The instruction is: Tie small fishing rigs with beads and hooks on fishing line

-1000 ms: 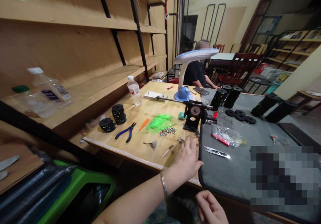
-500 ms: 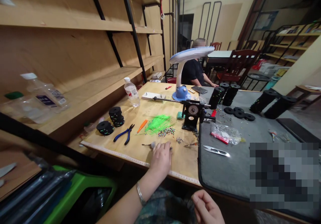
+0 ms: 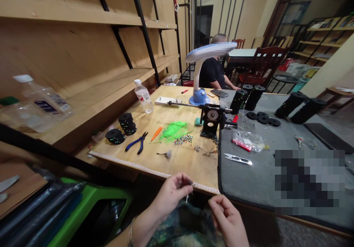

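My left hand (image 3: 172, 194) is over the front edge of the table, fingers closed around a small slim whitish piece (image 3: 187, 198) whose ends stick out near the thumb. Lower right, my right hand (image 3: 229, 217) has thumb and fingertips pressed together; anything between them is too small to make out. A grey feathery tuft (image 3: 167, 154) lies on the wood beyond the left hand. Near it are multicoloured beads (image 3: 184, 140), bright green strands (image 3: 175, 131), an orange pointed tool (image 3: 156, 133) and blue-handled pliers (image 3: 136, 143). Small metal bits (image 3: 197, 148) lie farther right.
A black hand-cranked winder (image 3: 211, 119) stands beside the grey mat (image 3: 249, 180). Thread snips (image 3: 238, 158) and a plastic bag (image 3: 251, 140) lie on the mat, with black foam spools (image 3: 308, 110) behind. A lamp (image 3: 199, 97) and water bottle (image 3: 143, 97) stand farther back. A person sits beyond.
My left hand moved from the winder's base leftwards to the slim piece on the table, took it, and drew it back towards me. The right hand stayed low, its fingers pinched.
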`<state>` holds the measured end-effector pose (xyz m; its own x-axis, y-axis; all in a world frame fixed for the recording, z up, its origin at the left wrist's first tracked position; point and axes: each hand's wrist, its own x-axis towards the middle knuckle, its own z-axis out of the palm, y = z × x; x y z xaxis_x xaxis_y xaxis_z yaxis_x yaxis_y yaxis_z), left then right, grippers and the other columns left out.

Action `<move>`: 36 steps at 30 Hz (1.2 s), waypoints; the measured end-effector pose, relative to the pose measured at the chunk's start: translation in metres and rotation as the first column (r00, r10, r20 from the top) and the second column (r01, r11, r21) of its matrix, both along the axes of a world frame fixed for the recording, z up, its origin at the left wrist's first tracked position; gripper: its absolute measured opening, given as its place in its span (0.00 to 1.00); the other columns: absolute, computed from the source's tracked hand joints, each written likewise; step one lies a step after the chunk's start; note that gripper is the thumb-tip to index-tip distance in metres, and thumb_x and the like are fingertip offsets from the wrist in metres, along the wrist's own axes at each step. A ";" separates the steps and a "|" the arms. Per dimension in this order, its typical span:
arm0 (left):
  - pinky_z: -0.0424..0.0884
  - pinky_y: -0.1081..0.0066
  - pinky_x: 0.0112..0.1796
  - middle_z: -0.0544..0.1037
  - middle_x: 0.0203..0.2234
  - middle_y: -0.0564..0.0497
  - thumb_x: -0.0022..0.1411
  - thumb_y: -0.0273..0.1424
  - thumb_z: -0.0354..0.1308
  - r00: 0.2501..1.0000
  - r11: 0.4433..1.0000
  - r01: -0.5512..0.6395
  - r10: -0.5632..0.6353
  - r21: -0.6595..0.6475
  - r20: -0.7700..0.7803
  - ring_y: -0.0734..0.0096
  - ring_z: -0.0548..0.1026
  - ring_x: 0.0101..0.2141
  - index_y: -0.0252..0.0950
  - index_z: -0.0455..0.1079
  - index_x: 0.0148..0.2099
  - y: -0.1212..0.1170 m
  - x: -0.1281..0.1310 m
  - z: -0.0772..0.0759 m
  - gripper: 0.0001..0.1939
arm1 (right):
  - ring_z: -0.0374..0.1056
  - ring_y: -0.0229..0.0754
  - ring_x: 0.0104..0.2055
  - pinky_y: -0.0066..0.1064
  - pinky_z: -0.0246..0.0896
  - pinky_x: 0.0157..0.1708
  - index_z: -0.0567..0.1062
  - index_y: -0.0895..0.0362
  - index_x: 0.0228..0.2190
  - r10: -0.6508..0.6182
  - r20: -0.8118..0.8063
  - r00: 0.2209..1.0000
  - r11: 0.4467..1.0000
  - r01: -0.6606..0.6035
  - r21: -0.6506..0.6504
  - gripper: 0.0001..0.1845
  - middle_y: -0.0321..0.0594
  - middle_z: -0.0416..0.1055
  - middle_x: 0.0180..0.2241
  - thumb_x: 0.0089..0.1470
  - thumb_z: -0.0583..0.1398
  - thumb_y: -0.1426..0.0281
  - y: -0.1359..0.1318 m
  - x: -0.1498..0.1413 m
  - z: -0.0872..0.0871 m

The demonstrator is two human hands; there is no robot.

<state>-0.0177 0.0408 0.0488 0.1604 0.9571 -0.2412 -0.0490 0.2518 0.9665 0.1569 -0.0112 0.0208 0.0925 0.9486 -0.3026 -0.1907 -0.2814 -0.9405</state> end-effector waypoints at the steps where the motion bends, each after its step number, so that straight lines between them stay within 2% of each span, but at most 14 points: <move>1: 0.65 0.73 0.33 0.73 0.24 0.54 0.47 0.33 0.68 0.999 0.999 0.023 -0.021 -0.042 0.045 0.74 0.69 0.28 0.33 0.69 0.31 -0.006 0.001 -0.001 0.12 | 0.47 0.30 0.15 0.22 0.42 0.16 0.70 0.57 0.22 0.004 0.012 1.000 1.000 -0.004 0.013 0.25 0.25 0.53 0.13 0.43 0.65 0.47 0.001 -0.002 0.003; 5: 0.66 0.72 0.29 0.72 0.23 0.54 0.47 0.36 0.68 0.984 0.959 0.109 -0.067 -0.261 0.162 0.75 0.69 0.25 0.34 0.67 0.32 -0.026 0.008 -0.010 0.16 | 0.51 0.32 0.16 0.23 0.46 0.16 0.73 0.58 0.23 0.052 0.050 0.997 0.998 -0.054 0.042 0.25 0.27 0.57 0.14 0.43 0.65 0.48 0.003 -0.009 0.006; 7: 0.64 0.74 0.25 0.71 0.21 0.55 0.47 0.37 0.67 0.982 0.937 0.119 -0.062 -0.328 0.178 0.77 0.67 0.22 0.35 0.65 0.33 -0.032 0.011 -0.016 0.16 | 0.53 0.32 0.16 0.23 0.47 0.16 0.75 0.59 0.23 0.068 0.072 0.995 0.996 -0.071 0.044 0.25 0.29 0.60 0.14 0.43 0.65 0.48 0.001 -0.012 0.004; 10: 0.58 0.77 0.22 0.69 0.18 0.58 0.47 0.34 0.66 0.981 0.932 0.117 -0.055 -0.343 0.187 0.81 0.63 0.19 0.35 0.64 0.32 -0.037 0.014 -0.020 0.15 | 0.55 0.34 0.17 0.24 0.49 0.17 0.78 0.60 0.25 0.090 0.101 0.991 0.995 -0.094 0.028 0.24 0.32 0.64 0.15 0.44 0.65 0.49 -0.002 -0.015 -0.002; 14: 0.55 0.77 0.23 0.69 0.19 0.58 0.48 0.31 0.64 0.980 0.922 0.123 -0.055 -0.367 0.191 0.81 0.63 0.21 0.34 0.62 0.31 -0.041 0.018 -0.021 0.13 | 0.57 0.35 0.17 0.25 0.51 0.17 0.79 0.60 0.26 0.054 0.110 0.992 0.998 -0.055 0.008 0.24 0.33 0.66 0.16 0.42 0.66 0.50 -0.004 -0.015 -0.008; 25: 0.52 0.75 0.25 0.67 0.20 0.58 0.49 0.38 0.65 0.982 0.925 0.116 -0.053 -0.361 0.182 0.80 0.61 0.22 0.35 0.61 0.30 -0.045 0.023 -0.026 0.17 | 0.55 0.34 0.16 0.25 0.50 0.17 0.76 0.60 0.22 0.094 0.055 0.994 0.995 -0.092 -0.043 0.24 0.33 0.66 0.14 0.40 0.67 0.50 -0.003 -0.015 -0.005; 32: 0.52 0.75 0.26 0.69 0.22 0.55 0.46 0.38 0.68 0.936 0.903 0.132 0.022 -0.409 0.352 0.79 0.63 0.24 0.34 0.63 0.31 -0.045 0.024 -0.024 0.18 | 0.52 0.31 0.15 0.23 0.45 0.15 0.73 0.59 0.22 0.083 0.044 0.996 0.995 -0.080 -0.054 0.25 0.30 0.63 0.14 0.41 0.65 0.47 -0.003 -0.018 -0.008; 36: 0.53 0.75 0.26 0.70 0.23 0.54 0.44 0.38 0.69 0.917 0.888 0.112 0.082 -0.447 0.391 0.78 0.65 0.25 0.33 0.64 0.30 -0.045 0.024 -0.026 0.19 | 0.52 0.31 0.15 0.23 0.45 0.15 0.72 0.59 0.22 0.063 0.051 0.997 0.996 -0.060 -0.059 0.25 0.31 0.64 0.15 0.42 0.65 0.47 -0.006 -0.020 -0.013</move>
